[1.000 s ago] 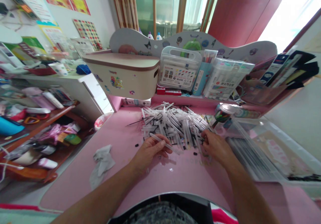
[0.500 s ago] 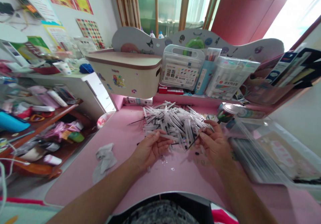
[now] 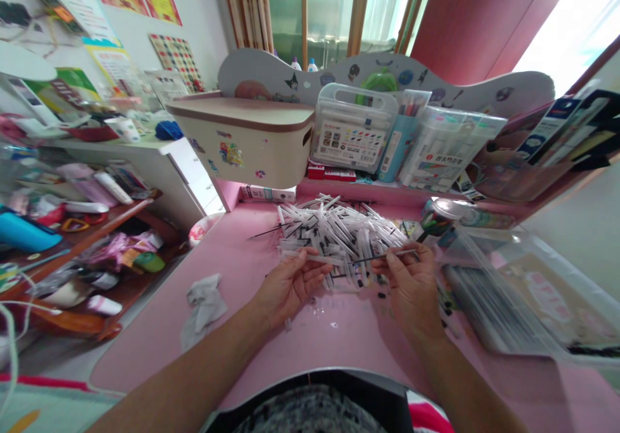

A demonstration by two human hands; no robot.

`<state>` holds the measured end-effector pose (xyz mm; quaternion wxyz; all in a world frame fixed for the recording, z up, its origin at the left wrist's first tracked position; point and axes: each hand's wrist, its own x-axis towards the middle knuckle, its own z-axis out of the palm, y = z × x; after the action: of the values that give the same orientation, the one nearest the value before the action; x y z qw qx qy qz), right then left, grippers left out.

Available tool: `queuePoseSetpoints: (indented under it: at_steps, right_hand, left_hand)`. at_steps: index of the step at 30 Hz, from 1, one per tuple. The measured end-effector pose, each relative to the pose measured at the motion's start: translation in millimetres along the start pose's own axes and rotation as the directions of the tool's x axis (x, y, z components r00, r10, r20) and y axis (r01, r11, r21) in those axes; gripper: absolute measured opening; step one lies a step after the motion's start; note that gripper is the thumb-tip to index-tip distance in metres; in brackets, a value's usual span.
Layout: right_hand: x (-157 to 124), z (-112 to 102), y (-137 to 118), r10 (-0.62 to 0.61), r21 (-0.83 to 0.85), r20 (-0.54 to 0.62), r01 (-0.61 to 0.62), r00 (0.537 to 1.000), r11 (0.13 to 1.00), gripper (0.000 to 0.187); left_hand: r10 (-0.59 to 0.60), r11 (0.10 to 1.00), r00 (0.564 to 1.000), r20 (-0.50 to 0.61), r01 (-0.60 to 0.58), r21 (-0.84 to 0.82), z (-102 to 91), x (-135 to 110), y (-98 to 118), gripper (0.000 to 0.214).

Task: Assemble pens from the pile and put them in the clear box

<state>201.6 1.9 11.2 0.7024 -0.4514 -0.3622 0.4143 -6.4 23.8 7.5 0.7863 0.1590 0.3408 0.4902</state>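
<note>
My left hand pinches a translucent plastic tube between thumb and fingers, the tube pointing right. Facing it, my right hand grips a thin dark rod, which looks like a pen refill. The rod lies nearly level and its left tip is close to the tube's right end; whether they touch I cannot tell. Just beyond both hands spreads a heap of white and clear tubes mixed with black pieces. Small clear bits are scattered on the pink desk below.
To the right stands a clear plastic box with many dark thin sticks inside. A crumpled white tissue lies at left. A lidded cream bin and marker cases line the shelf behind. A metal-topped can sits at back right.
The dark rod in my right hand has swung from slanting down to nearly level, its tip now toward the tube. My left hand has barely moved.
</note>
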Motion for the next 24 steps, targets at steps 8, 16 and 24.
queuePoseSetpoints:
  at_steps: [8,16,24]
  right_hand:
    - [-1.3,2.9,3.1,0.008,0.065,-0.01,-0.008,1.0,0.998,0.033]
    - [-1.2,3.3,0.8,0.009,0.075,-0.015,-0.008,1.0,0.997,0.033]
    - [-2.1,4.2,0.0,0.011,0.077,-0.017,-0.01,1.0,0.997,0.032]
  left_hand:
    - [0.024,1.0,1.0,-0.007,-0.024,-0.012,-2.6,2.9,-0.8,0.02]
    - [0.024,1.0,0.999,-0.025,-0.024,-0.009,-1.9,2.8,0.5,0.02]
    - [0.05,0.999,0.998,-0.05,-0.05,-0.013,-4.5,3.7,0.8,0.019]
